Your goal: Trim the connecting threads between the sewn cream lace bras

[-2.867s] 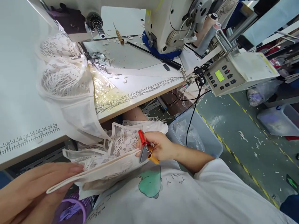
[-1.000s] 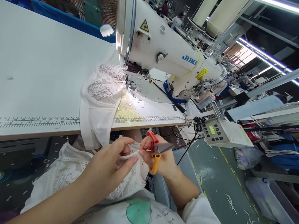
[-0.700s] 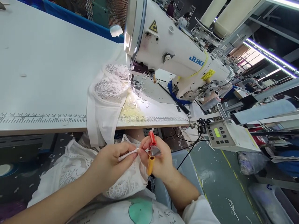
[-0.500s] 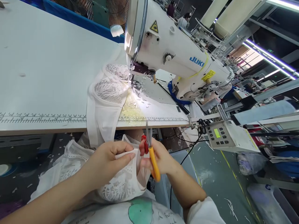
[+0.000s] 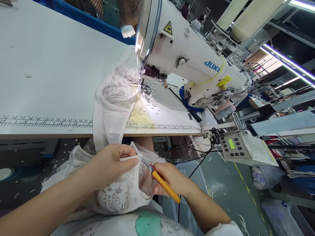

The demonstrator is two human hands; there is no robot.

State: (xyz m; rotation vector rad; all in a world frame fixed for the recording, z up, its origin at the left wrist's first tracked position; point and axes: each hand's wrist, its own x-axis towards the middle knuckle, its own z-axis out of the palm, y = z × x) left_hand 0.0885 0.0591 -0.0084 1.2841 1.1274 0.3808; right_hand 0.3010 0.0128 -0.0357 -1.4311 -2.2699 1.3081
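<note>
- Your right hand (image 5: 169,181) grasps the scissors (image 5: 164,185), fingers curled round the handles; one handle is orange, the other red and mostly hidden by your fingers.
- The scissors lie on a slant, their long axis running from the orange handle's end at lower right up to the tip at upper left. The tip points toward your left fingertips, at the edge of the bra (image 5: 115,198). Whether the blades touch the cloth is too fine to tell.
- Your left hand (image 5: 114,164) pinches that edge between thumb and fingers.
- The bra, white with lace cups, is gathered over your lap, in front of the table (image 5: 49,72); its pinched edge runs across toward the scissors.
- Beside your right forearm, below table height, a translucent bin (image 5: 171,206) holds crumpled clear plastic.
- At far right, another bin (image 5: 283,214) has pale contents, too blurred to name. Near it, a clear bag (image 5: 262,177) bulges with something pale.
- On the table, a second bra (image 5: 112,113) lies by the needle end of the sewing machine (image 5: 184,44), its band hanging over the front edge.
</note>
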